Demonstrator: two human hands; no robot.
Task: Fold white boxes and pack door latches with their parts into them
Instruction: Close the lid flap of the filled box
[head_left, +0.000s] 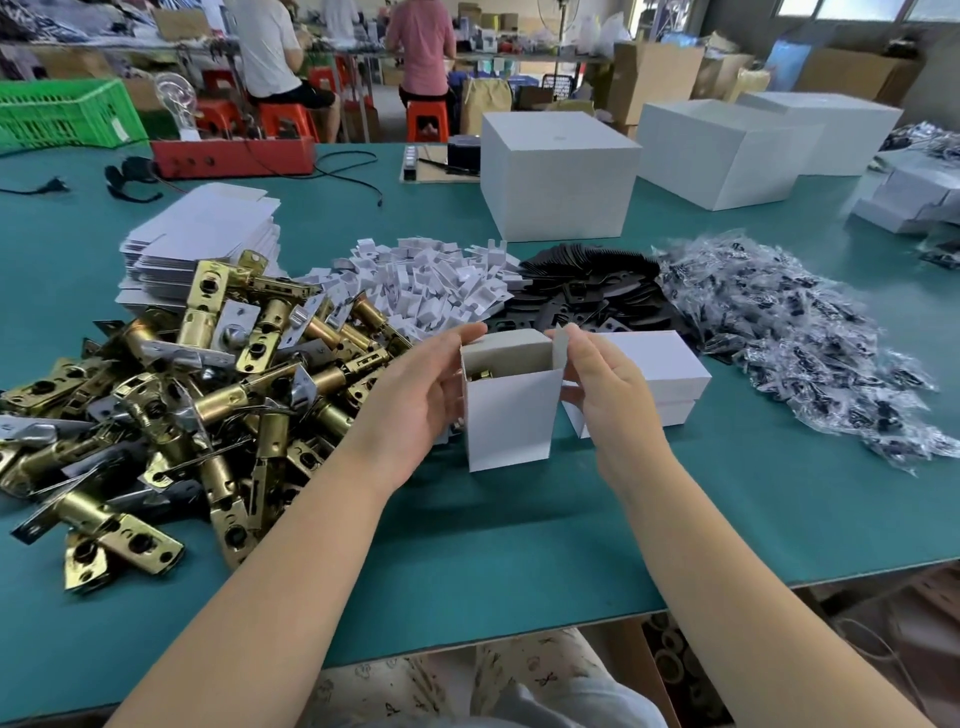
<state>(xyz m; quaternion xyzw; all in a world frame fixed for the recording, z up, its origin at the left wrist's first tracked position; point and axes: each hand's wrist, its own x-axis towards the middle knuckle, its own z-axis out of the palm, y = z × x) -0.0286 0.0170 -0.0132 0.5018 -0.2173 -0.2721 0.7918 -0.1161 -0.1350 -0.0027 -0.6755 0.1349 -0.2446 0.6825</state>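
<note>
A small white box (511, 415) stands upright on the green table (519, 545), its top open, with a brass latch showing inside. My left hand (421, 395) grips its left side, fingers over the top edge. My right hand (608, 395) pinches the small side flap at the box's upper right corner. A big heap of brass door latches (171, 395) lies to the left. Behind are flat white box blanks (202, 234), small white card inserts (421, 280), black plates (582, 291) and bagged screw parts (800, 332). Closed white boxes (660, 374) are stacked behind my right hand.
Large white cartons (558, 176) (722, 150) stand at the back of the table. A green crate (62, 114) and a red box (234, 156) with cables sit at the far left. Two people sit on red stools at another table beyond.
</note>
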